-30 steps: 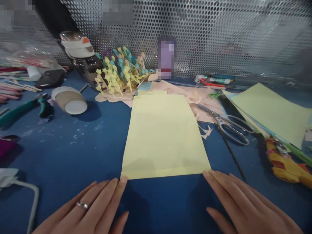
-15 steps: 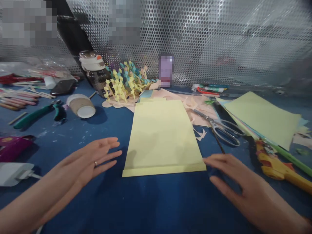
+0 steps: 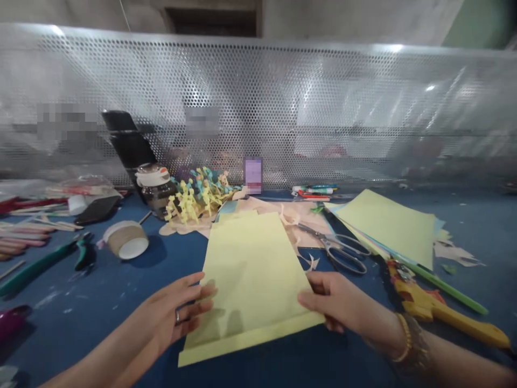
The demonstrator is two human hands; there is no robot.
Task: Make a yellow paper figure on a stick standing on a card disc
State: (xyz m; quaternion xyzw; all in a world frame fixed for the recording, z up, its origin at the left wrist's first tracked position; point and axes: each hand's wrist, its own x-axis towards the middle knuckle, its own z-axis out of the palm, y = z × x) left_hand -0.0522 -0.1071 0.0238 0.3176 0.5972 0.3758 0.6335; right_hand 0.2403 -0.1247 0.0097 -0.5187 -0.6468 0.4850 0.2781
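A sheet of yellow paper (image 3: 250, 269) with a narrow folded strip along its near edge lies in front of me. My right hand (image 3: 337, 302) pinches its right edge near the front corner, thumb on top and fingers beneath, and that corner looks slightly raised. At the left edge is my left hand (image 3: 181, 310), its fingers apart and its fingertips over the paper's side. Whether those fingertips touch the sheet I cannot tell. A ring shows on the left hand, and a bracelet is around the right wrist.
Scissors (image 3: 339, 245), a yellow-handled tool (image 3: 440, 310) and stacked coloured paper (image 3: 391, 226) lie to the right. On the left are green-handled pliers (image 3: 48, 267) and a tape roll (image 3: 127, 240). Paper flowers (image 3: 194, 202) and a jar (image 3: 155, 188) stand behind, before a perforated metal panel (image 3: 274, 108).
My right hand has closed on the paper's right edge. My left hand has moved in to the left edge. The near edge now slants, its right side higher. The camera view has tilted up.
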